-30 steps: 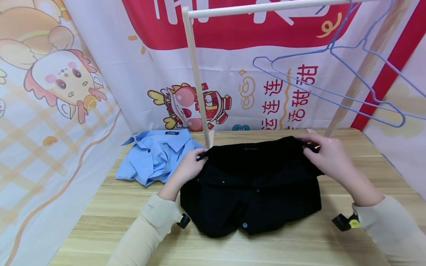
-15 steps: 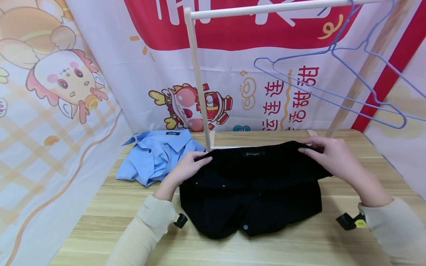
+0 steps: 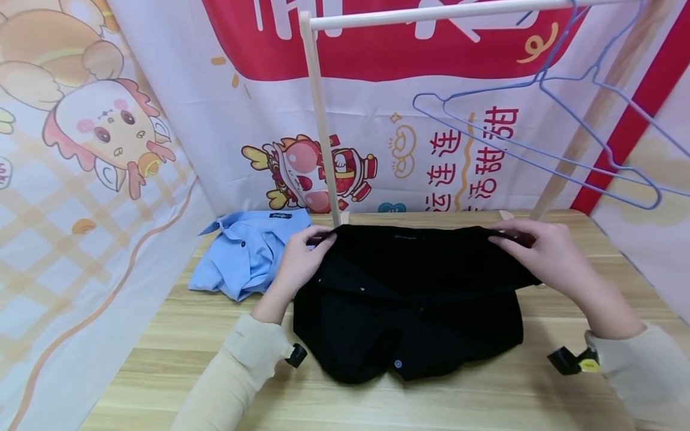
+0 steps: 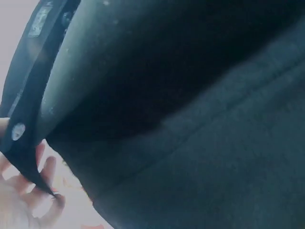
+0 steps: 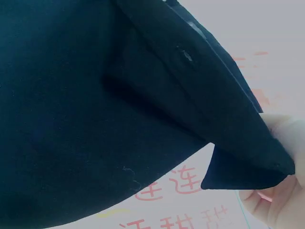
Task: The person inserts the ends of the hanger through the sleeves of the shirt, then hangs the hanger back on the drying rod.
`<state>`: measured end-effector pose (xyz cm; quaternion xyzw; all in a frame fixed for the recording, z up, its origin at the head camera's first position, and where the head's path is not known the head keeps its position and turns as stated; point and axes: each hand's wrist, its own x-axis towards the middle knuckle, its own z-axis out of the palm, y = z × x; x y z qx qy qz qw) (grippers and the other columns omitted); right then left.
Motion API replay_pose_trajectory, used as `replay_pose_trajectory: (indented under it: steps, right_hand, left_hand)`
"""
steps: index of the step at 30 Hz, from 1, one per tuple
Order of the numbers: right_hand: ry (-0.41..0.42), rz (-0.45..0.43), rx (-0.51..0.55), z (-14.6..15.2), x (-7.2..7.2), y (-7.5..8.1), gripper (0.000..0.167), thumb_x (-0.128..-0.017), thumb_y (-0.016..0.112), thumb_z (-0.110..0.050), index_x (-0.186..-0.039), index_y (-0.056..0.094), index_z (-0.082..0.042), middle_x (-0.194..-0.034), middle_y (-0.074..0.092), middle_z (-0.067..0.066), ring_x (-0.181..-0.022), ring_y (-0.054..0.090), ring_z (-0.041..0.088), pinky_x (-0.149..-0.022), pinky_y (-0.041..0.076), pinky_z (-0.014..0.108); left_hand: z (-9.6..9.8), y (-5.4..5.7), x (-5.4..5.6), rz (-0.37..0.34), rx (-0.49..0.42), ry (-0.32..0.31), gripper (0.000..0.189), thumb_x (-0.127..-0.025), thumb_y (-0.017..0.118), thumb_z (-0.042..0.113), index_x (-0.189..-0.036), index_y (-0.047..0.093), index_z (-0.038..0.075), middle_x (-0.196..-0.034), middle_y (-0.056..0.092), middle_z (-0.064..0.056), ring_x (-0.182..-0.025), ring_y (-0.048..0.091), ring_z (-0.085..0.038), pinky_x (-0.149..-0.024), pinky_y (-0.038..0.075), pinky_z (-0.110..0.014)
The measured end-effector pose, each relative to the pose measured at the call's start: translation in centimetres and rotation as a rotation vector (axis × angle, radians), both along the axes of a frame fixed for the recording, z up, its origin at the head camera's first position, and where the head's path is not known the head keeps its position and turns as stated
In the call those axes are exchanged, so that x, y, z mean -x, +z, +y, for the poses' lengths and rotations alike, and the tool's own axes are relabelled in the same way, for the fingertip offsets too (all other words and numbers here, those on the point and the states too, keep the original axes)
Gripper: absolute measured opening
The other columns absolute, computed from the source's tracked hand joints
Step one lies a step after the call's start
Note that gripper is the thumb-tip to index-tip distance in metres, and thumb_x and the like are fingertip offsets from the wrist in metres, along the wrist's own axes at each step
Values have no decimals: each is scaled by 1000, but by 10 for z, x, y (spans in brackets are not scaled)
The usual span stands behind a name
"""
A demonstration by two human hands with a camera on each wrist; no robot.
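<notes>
A black shirt (image 3: 409, 323) is bunched on the table, its top edge raised and stretched between both hands. At that edge's left end, my left hand (image 3: 302, 257) pinches the cloth between thumb and fingers. My right hand (image 3: 544, 248) holds the other end the same way. A button (image 3: 398, 364) shows low on the front. The left wrist view has a light button (image 4: 18, 131) and a label (image 4: 40, 21) on the edge, beside the fingers (image 4: 50, 169). A buttonhole (image 5: 186, 55) and a pointed collar tip (image 5: 238, 171) appear in the right wrist view.
Left of the black shirt lies a crumpled light-blue shirt (image 3: 242, 257) on the wooden table (image 3: 162, 353). Behind stands a wooden rack (image 3: 318, 114), with blue wire hangers (image 3: 571, 170) on its bar at the right. Printed cloth (image 3: 215, 120) encloses the back and sides.
The left end of the black shirt's top edge dips, then rises with my left hand. My right hand has shifted slightly right, keeping its hold. The blue shirt and hangers stay put.
</notes>
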<state>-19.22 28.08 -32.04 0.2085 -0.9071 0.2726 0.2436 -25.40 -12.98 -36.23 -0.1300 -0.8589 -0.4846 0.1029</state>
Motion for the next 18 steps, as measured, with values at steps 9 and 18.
replay_pose_trajectory:
  steps: [9, 18]
  right_hand:
    - [-17, 86, -4, -5, -1, -1, 26, -83, 81, 4, -107, 79, -6, -100, 77, 11, -73, 57, 6, -69, 42, 6]
    - [-12, 72, -66, -7, 5, -11, 29, -83, 83, -1, -111, 78, -9, -100, 76, 8, -74, 64, 15, -67, 52, 22]
  left_hand:
    - [2, -12, -1, 95, 494, 72, 16, -93, 79, 20, -105, 76, 11, -92, 68, -5, -83, 63, -22, -71, 53, -41]
    - [1, -14, 1, 7, 344, -12, 16, -95, 75, 17, -107, 76, 7, -97, 73, -7, -84, 67, -22, -78, 55, -43]
